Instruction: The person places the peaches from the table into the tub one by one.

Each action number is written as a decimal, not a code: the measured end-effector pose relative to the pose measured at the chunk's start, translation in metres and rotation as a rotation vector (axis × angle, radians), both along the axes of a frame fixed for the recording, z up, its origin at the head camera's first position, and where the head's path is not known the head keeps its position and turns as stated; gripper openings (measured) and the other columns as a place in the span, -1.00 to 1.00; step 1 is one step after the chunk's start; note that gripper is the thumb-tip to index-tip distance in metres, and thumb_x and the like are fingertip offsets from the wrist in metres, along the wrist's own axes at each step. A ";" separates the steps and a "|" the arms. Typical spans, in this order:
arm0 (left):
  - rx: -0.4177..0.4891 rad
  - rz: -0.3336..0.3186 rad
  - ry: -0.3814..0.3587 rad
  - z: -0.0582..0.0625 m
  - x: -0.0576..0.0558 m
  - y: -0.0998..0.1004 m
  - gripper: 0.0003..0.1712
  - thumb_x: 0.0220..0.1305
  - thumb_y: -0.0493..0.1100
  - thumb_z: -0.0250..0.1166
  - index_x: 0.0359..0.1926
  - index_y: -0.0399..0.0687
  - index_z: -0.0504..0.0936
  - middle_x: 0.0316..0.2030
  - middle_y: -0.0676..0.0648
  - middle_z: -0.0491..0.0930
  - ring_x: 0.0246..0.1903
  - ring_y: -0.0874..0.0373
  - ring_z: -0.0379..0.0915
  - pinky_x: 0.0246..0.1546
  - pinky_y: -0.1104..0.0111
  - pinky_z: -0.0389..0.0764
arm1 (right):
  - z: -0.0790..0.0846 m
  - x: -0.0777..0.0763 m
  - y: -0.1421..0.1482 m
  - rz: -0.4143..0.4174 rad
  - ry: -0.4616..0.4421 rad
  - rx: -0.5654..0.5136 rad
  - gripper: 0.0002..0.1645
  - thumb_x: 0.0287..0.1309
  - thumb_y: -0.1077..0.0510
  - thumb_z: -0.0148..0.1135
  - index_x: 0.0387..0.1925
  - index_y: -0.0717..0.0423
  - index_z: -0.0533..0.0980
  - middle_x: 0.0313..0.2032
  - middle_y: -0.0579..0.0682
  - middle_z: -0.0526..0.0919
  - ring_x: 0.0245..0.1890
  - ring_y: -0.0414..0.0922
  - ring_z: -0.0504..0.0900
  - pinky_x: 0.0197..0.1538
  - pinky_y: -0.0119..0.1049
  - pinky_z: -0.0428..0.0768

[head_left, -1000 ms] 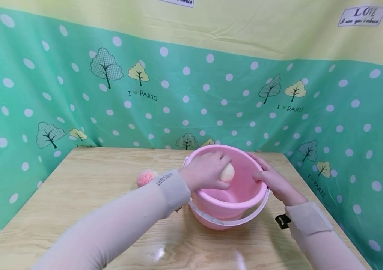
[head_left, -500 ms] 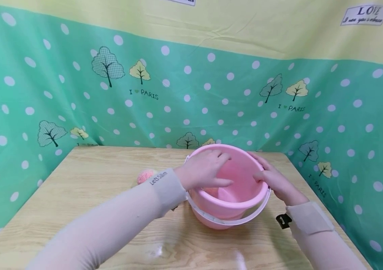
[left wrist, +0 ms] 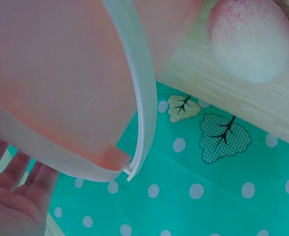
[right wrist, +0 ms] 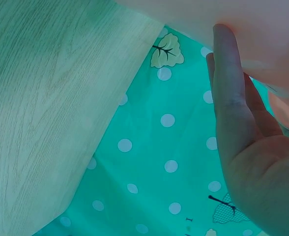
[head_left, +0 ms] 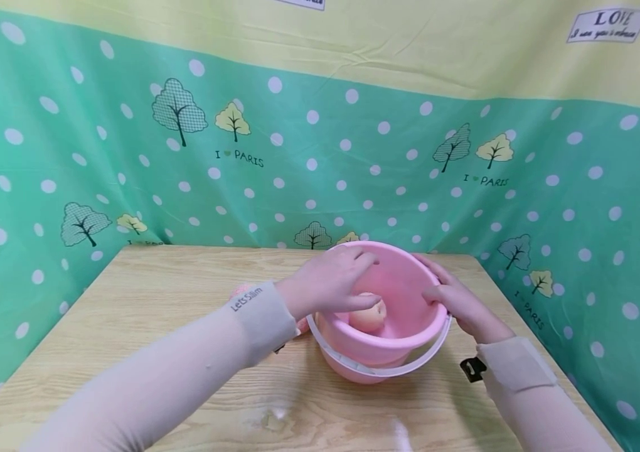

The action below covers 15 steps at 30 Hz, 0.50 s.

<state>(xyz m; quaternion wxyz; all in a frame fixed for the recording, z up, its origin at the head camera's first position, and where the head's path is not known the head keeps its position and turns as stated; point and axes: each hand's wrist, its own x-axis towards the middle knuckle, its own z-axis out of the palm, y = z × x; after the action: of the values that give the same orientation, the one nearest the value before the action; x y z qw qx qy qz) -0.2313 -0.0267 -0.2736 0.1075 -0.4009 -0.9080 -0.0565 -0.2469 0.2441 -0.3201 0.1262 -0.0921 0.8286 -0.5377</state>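
Note:
A pink bucket (head_left: pixel 407 282) stands upright on the wooden table, its white handle (head_left: pixel 390 375) hanging down at the front. Inside, against the left part of the wall, lies a pale yellow and pink peach (head_left: pixel 368 319). My left hand (head_left: pixel 328 281) is over the bucket's left rim, fingers loosely spread, holding nothing. The right hand (head_left: pixel 458 298) grips the right rim, thumb inside and fingers along the outer wall. A white peach with pink speckles (left wrist: pixel 250 42) sits on the table left of the bucket, mostly hidden behind my left wrist in the head view.
A small reddish-pink patch (head_left: pixel 302 325) shows between my left cuff and the bucket. The wooden table (head_left: pixel 145 314) has its far edge close behind the bucket. Green and yellow cloth (head_left: pixel 297 144) with dots and trees hangs around the back and sides.
The left hand has let go of the peach, which now lies in the bucket, and has drawn back a little to the left. The right hand stays on the rim.

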 end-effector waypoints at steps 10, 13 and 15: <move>0.031 -0.008 0.019 0.000 0.005 -0.009 -0.28 0.30 0.24 0.20 0.30 -0.11 0.41 0.29 -0.08 0.47 0.35 0.02 0.33 0.35 0.20 0.38 | 0.000 0.000 0.000 -0.008 -0.010 0.009 0.07 -0.01 0.38 -0.08 0.57 -0.14 -0.09 0.36 0.38 0.18 -0.49 -0.07 0.67 -0.42 -0.27 0.64; 0.035 -0.009 0.034 0.001 0.007 -0.012 -0.29 0.30 0.25 0.20 0.29 -0.11 0.42 0.28 -0.08 0.48 0.32 0.03 0.37 0.31 0.21 0.42 | 0.000 0.000 0.000 -0.008 -0.013 0.009 0.07 0.00 0.37 -0.08 0.57 -0.14 -0.10 0.36 0.38 0.18 -0.48 -0.06 0.67 -0.41 -0.26 0.64; 0.035 -0.012 0.035 0.002 0.008 -0.014 -0.28 0.30 0.24 0.20 0.30 -0.11 0.42 0.28 -0.09 0.47 0.32 0.03 0.37 0.31 0.21 0.42 | 0.000 0.000 0.000 -0.009 -0.015 0.010 0.07 0.00 0.37 -0.08 0.57 -0.14 -0.10 0.36 0.38 0.18 -0.48 -0.06 0.67 -0.41 -0.26 0.64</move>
<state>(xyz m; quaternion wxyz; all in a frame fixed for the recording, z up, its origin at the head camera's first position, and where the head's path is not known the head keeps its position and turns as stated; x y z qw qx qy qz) -0.2235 -0.0407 -0.2719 0.1301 -0.4051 -0.9026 -0.0661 -0.2467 0.2437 -0.3202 0.1304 -0.0838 0.8305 -0.5349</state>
